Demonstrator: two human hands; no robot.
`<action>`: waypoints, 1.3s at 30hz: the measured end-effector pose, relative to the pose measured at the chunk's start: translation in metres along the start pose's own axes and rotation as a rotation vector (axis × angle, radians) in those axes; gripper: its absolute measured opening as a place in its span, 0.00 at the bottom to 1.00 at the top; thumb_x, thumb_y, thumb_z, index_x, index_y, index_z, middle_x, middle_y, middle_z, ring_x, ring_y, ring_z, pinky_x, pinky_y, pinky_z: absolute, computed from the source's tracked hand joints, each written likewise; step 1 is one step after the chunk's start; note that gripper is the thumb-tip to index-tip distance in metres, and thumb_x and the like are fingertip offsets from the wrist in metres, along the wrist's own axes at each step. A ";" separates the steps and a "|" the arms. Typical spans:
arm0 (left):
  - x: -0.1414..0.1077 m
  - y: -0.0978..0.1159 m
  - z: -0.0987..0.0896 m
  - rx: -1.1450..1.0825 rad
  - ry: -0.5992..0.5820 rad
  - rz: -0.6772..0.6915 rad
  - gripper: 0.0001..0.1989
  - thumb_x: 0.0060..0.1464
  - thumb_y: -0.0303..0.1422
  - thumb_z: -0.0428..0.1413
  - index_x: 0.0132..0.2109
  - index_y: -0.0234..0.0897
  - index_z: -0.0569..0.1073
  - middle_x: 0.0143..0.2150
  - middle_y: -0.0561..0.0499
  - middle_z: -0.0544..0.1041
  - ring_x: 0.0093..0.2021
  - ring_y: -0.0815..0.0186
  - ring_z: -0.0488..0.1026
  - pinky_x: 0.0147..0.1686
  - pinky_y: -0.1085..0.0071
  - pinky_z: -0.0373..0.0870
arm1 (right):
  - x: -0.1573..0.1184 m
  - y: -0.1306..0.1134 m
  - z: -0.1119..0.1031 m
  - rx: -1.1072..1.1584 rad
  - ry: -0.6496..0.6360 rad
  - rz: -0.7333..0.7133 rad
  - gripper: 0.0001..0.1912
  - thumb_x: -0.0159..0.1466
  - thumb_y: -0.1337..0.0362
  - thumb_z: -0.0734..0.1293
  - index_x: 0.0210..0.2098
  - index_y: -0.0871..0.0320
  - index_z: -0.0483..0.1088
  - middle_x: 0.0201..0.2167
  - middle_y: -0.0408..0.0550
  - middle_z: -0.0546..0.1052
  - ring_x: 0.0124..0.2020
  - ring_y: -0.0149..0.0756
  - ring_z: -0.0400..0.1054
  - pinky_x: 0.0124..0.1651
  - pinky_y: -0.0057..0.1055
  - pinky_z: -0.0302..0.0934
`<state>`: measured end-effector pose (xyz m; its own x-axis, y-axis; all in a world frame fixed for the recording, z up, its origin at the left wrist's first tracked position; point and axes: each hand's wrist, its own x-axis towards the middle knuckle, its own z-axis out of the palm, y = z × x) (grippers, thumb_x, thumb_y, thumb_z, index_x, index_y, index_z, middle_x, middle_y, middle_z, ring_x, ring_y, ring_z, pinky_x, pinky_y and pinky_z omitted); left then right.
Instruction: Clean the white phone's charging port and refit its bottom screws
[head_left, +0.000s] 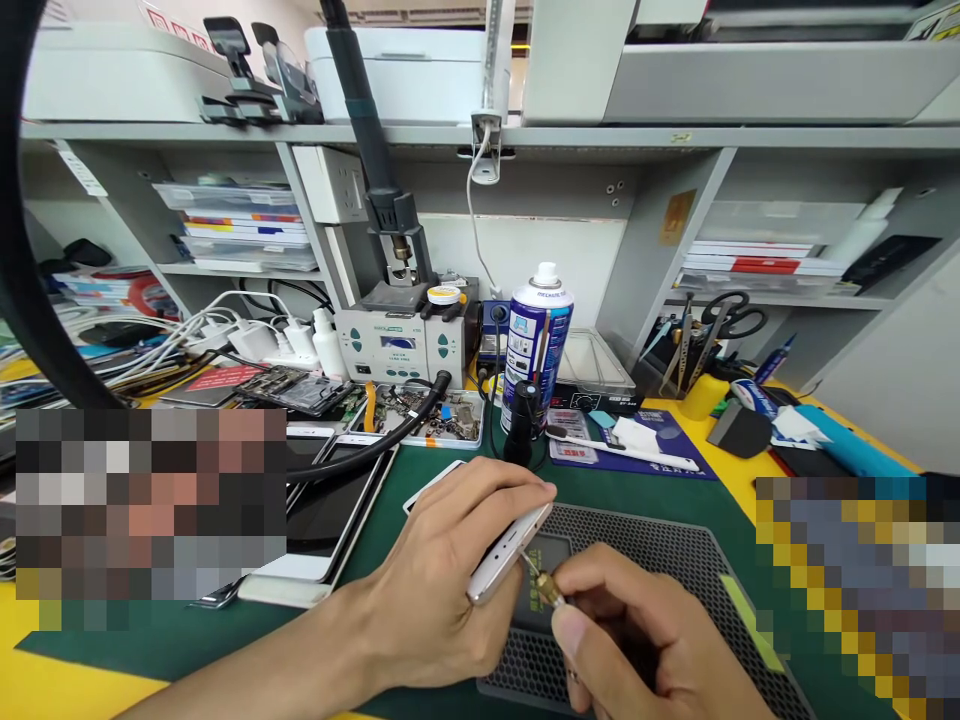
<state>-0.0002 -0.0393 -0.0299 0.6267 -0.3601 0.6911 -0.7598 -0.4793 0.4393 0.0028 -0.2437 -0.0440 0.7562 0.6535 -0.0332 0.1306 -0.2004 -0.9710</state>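
One phone [491, 572], above the left side of the black mesh mat [652, 530], my left hand [450, 560] curled round it; one thin-tipped brass tool [548, 588], pinched between thumb and fingers of my right hand [645, 630], tip at the phone's edge. State of work, as I judge it: tool in place, phone apparently closed, edge work unfinished; any loosening, I cannot tell.

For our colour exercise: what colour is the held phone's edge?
The phone edge is pale silver, clearest in head view.
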 end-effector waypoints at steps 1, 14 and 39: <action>0.000 0.000 0.000 -0.002 -0.001 0.004 0.25 0.51 0.18 0.51 0.57 0.33 0.71 0.51 0.40 0.75 0.50 0.59 0.74 0.48 0.60 0.77 | 0.000 0.000 0.000 0.002 -0.004 -0.004 0.26 0.69 0.39 0.57 0.36 0.56 0.63 0.19 0.37 0.57 0.16 0.24 0.49 0.18 0.23 0.48; -0.001 0.000 0.003 0.030 0.023 0.048 0.26 0.52 0.17 0.51 0.59 0.33 0.71 0.50 0.39 0.76 0.48 0.58 0.75 0.46 0.61 0.78 | 0.000 0.001 -0.001 -0.016 -0.013 0.017 0.26 0.68 0.38 0.57 0.37 0.56 0.63 0.19 0.37 0.58 0.16 0.24 0.50 0.17 0.22 0.49; -0.002 -0.001 0.002 0.034 0.013 0.092 0.25 0.55 0.17 0.50 0.60 0.26 0.70 0.52 0.34 0.76 0.51 0.56 0.75 0.48 0.58 0.78 | 0.001 0.001 0.000 -0.007 0.008 -0.007 0.25 0.70 0.40 0.56 0.38 0.57 0.64 0.20 0.40 0.65 0.15 0.24 0.56 0.17 0.22 0.50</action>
<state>-0.0002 -0.0398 -0.0331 0.5526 -0.3937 0.7346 -0.8073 -0.4720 0.3543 0.0034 -0.2436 -0.0450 0.7603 0.6491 -0.0242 0.1409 -0.2011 -0.9694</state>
